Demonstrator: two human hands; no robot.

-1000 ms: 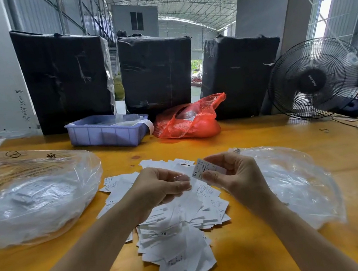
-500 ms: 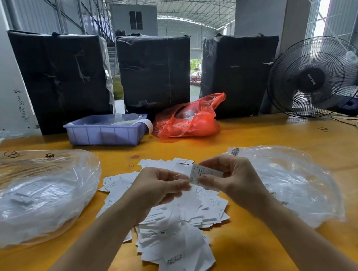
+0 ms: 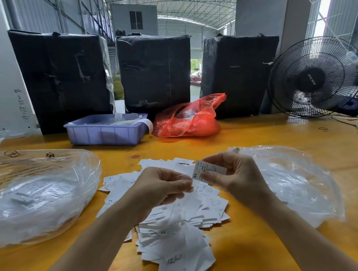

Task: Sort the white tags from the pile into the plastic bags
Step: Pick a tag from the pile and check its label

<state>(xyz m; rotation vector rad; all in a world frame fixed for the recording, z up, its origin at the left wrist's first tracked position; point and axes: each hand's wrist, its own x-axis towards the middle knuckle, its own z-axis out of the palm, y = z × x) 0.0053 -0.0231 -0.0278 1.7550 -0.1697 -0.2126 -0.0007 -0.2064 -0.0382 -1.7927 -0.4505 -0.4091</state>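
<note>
One tag [image 3: 204,170] pinched in right hand [image 3: 234,173] grip, above pile [image 3: 175,228].

I see bright daylight flooding in far right, glare washing the window [image 3: 325,1], soft shadows near, edges bowed by wide-angle distortion.

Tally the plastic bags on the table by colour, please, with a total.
Clear plastic bags: 2, the large one on the left and the one on the right.
Red plastic bag: 1, at the back.
Total: 3.
</note>
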